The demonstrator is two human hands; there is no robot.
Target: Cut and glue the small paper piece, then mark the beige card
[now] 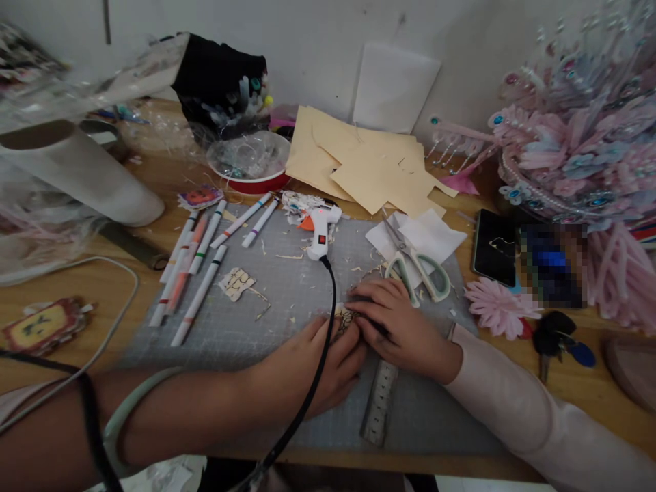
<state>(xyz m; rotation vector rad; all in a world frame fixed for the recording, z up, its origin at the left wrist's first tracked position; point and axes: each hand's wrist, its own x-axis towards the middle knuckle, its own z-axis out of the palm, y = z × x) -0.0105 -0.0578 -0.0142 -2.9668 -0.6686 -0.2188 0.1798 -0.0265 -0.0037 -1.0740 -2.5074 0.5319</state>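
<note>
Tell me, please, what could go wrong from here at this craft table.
The black cord passes in front of the left hand in this view, so a snag might drag the glue gun. The scissors lie close to the right hand, which could knock them. The patterned piece, partly hidden by the fingers, might bend if squeezed.

I hold one small cream piece (344,319), marked with dark crackle lines, partly covered by my fingers (347,350). Position: over the mat (435,410), well back from its front edge.
</note>
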